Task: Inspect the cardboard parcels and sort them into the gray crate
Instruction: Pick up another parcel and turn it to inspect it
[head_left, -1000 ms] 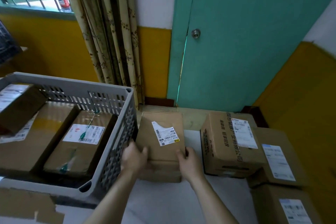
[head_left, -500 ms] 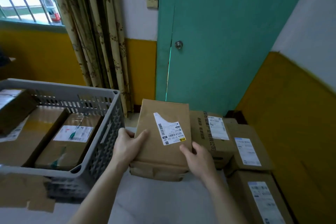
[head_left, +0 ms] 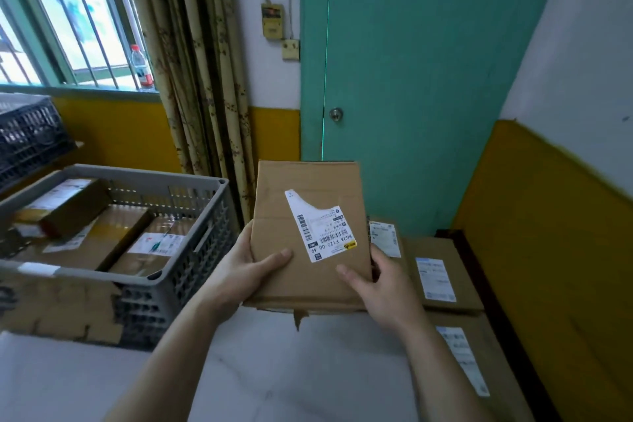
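Midway through the inspection, I have the flat brown cardboard parcel [head_left: 310,236] raised off the white tabletop [head_left: 274,370], its torn white shipping label [head_left: 322,229] facing me. My left hand [head_left: 239,276] cups the left edge, thumb laid across the front face and fingers wrapped behind; my right hand [head_left: 383,291] pinches the lower right corner, thumb on the front, the other fingers hidden behind the board, so I cannot tell how firmly they bear.

Below my thumbs, a loose strip of brown tape or torn flap [head_left: 298,317] hangs from the bottom edge. I judge that the weak point: if the seam there has opened, tilting the parcel toward the crate could spill what is inside.

To the left of my left fingers stands the gray slotted plastic crate [head_left: 191,277], already holding several labelled cartons [head_left: 137,243]. Its near rim sits high, and a low carry could clip it and knock the parcel from a two-point hold. Behind my right fingers wait more brown labelled boxes [head_left: 442,274]; a backward swing of the elbow could shove them.
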{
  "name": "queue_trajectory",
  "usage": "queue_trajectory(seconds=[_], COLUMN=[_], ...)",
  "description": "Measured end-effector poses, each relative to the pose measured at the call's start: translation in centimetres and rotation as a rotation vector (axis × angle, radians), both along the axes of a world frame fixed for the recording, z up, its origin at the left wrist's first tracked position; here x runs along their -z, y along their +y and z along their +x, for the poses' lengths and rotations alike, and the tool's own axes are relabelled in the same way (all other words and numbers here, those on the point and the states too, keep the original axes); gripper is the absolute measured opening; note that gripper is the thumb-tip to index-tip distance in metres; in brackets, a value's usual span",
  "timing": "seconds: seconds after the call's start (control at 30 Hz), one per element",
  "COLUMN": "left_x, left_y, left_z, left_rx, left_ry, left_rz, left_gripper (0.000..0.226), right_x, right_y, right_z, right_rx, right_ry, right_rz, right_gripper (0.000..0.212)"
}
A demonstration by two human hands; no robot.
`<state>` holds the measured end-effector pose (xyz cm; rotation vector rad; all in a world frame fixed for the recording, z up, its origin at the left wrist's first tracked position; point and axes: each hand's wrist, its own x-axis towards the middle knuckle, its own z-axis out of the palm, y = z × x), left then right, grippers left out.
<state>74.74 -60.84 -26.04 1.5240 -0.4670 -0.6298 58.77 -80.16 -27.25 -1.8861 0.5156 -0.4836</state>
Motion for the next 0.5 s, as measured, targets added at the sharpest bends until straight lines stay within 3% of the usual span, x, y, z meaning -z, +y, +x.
queue_trajectory(seconds=[0.2,0.37,0.5], left_x=[-0.9,-2.5,-2.6], left_y=[0.7,2.7,4.0], left_z=[-2.9,-3.2,-3.1], left_rx=[-0.078,-0.174,-0.153], left_ry=[-0.061,-0.212,-0.264], left_rz=[-0.016,0.114,0.081], left_gripper=[0.075,0.087,0.073], right_x=[-1.9,-3.6,-3.8], right_y=[1.0,2.7,4.7], right_z=[-2.8,-3.6,-3.8], right_rx=[0.046,0.111,0.158], right_ry=[-0.07,-0.053,-0.027], right_rz=[-0.053,-0.134,-0.129], right_gripper=[0.027,0.013,0.021])
